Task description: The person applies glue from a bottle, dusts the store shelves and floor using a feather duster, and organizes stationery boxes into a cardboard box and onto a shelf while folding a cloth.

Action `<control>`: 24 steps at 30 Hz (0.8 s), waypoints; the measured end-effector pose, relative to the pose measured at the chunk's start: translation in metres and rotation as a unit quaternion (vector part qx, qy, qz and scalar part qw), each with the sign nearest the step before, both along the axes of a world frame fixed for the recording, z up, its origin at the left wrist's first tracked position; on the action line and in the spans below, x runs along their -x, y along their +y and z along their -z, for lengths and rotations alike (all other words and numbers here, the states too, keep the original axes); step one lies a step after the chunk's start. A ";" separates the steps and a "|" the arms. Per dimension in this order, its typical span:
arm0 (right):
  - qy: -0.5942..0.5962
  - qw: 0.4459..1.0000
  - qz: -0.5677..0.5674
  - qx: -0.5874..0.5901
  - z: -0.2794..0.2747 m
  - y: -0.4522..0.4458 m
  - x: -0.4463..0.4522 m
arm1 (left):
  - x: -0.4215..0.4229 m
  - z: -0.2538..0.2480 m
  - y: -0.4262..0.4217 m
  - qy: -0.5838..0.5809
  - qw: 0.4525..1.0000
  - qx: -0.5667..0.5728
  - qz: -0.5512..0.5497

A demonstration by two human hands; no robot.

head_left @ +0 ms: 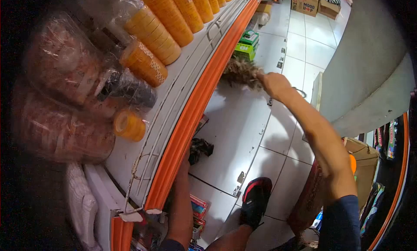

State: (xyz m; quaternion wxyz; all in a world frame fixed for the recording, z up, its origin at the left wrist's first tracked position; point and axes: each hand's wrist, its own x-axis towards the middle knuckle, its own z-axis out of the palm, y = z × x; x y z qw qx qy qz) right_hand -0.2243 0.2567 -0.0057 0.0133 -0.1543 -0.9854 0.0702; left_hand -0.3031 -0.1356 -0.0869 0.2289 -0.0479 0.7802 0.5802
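Observation:
My right hand (274, 85) is closed around a brown feather duster (241, 73). Its feathers rest over the white lower shelf (234, 116), just beneath the orange edge of the shelf above. A thin dark loop shows beside the right wrist. My left forearm (180, 207) reaches under the upper shelf, and the orange edge covers most of that hand, so its fingers are hidden. Close to it lies a crumpled black thing (200, 150); whether the hand holds it I cannot tell. Beyond the duster stands a green box (247, 44) on the lower shelf.
Rolls of yellow-brown tape (150, 38) and plastic-wrapped bundles (61, 129) fill the upper shelf, behind a wire rail. The orange shelf edge (191, 116) runs between my arms. A grey pillar (369, 68) stands right, with an open carton (362, 159) below. My shoe (256, 199) is on the tiles.

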 end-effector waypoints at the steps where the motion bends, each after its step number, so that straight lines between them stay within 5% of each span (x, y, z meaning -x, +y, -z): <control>1: -0.003 1.000 0.001 0.000 0.001 0.006 -0.013 | 0.010 0.041 -0.018 -0.003 1.000 0.000 0.001; 4: 0.007 0.998 -0.050 0.042 -0.012 0.009 -0.068 | 0.048 0.155 -0.057 0.099 0.989 -0.087 -0.062; 9: -0.039 0.985 -0.027 0.165 -0.093 0.006 -0.152 | -0.005 0.079 -0.046 0.069 0.989 0.124 -0.049; 13: 0.153 0.982 0.027 0.108 -0.079 -0.001 -0.124 | 0.005 0.090 -0.050 0.043 0.996 -0.022 -0.072; 17: 0.180 0.973 0.092 0.115 -0.038 -0.013 -0.013 | 0.007 0.053 -0.029 -0.043 0.981 -0.114 -0.153; 20: 0.120 0.984 0.114 0.071 -0.006 -0.025 0.052 | 0.042 0.111 -0.066 0.206 0.972 0.085 0.076; 22: 0.048 0.998 -0.037 -0.002 -0.003 -0.036 0.066 | 0.064 0.141 -0.079 0.235 0.964 0.070 0.101; 24: 0.037 0.997 -0.068 0.011 0.001 -0.026 0.058 | 0.063 0.165 -0.090 0.279 0.949 0.034 0.144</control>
